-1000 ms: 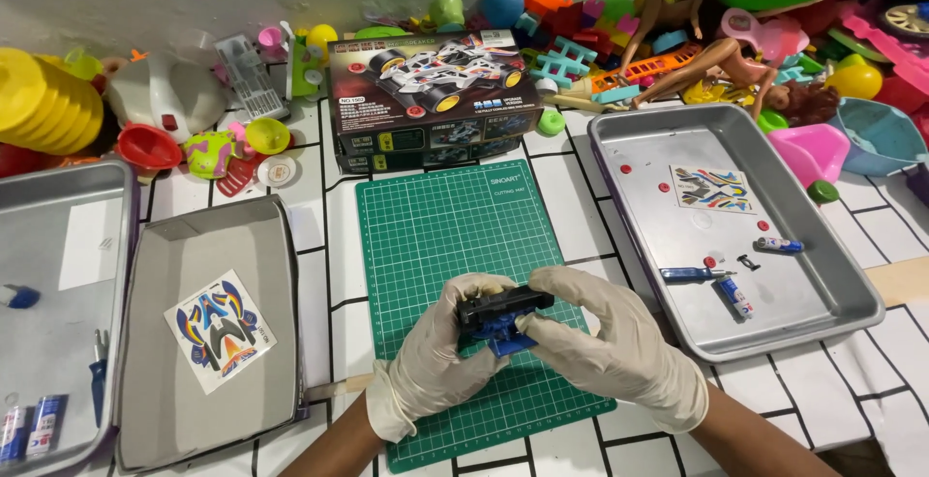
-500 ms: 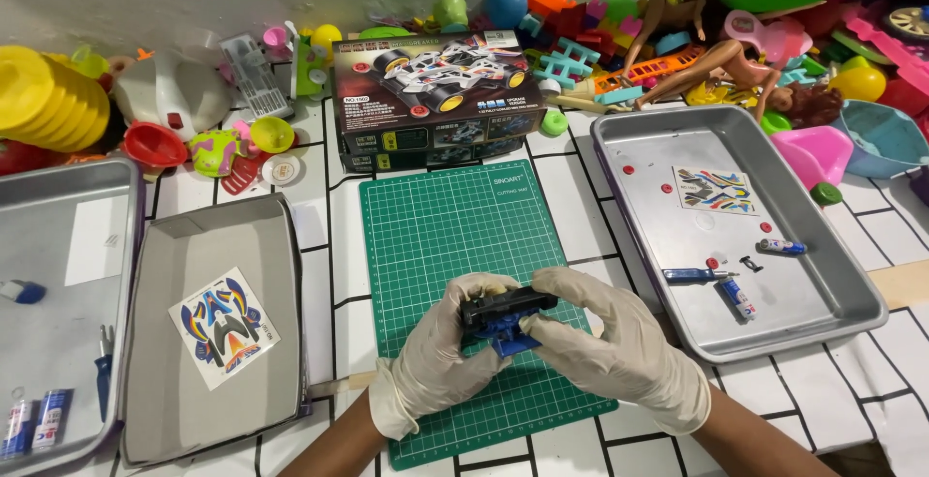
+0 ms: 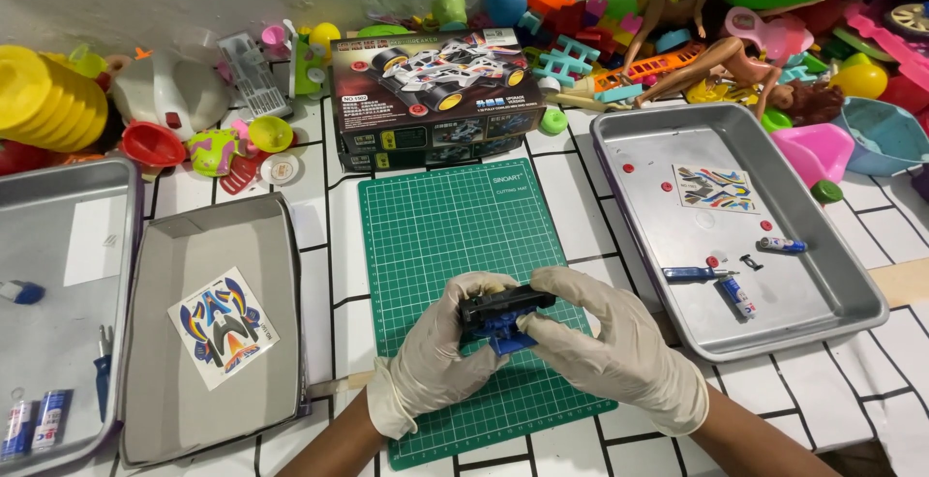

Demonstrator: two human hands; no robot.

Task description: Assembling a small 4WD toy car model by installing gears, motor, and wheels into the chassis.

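Observation:
Both my hands wear white gloves and meet over the near part of a green cutting mat (image 3: 447, 235). Between them they hold a small black and blue toy car chassis (image 3: 503, 314). My left hand (image 3: 435, 356) grips its left end with the fingers curled around it. My right hand (image 3: 605, 342) covers the right end, fingertips pressed on the black top and the blue part below. Much of the chassis is hidden by the fingers.
A toy car kit box (image 3: 431, 95) stands behind the mat. The metal tray (image 3: 852, 274) on the right holds a sticker sheet, small red parts, a blue screwdriver and batteries. A grey box lid (image 3: 160, 409) with a sticker sheet and another tray (image 3: 116, 187) lie left. Colourful toys crowd the back.
Both hands with the chassis have stayed over the mat's near part; the fingers shifted only slightly on it.

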